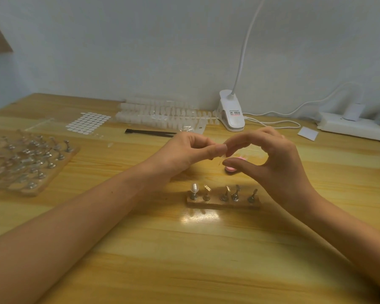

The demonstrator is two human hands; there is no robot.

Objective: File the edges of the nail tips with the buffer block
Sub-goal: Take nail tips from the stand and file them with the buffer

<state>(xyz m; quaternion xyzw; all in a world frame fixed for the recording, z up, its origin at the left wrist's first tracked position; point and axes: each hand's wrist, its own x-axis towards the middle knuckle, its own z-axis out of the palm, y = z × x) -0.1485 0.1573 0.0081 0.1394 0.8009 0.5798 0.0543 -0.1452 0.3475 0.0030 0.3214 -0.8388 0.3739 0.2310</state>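
Left hand (185, 153) and right hand (276, 163) pinch one nail tip (221, 159) beyond five stands (224, 195).

The small stand (223, 204) carries five metal holders (252, 197). One mounted nail tip (194, 188) is present. One clip lamp (232, 113) is present.

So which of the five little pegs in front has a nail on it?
The leftmost peg: a pearly white nail tip tops it; the other four hold none.

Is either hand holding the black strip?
No, the black strip lies flat on the table beyond the left hand, and the right hand is farther right, so neither touches it.
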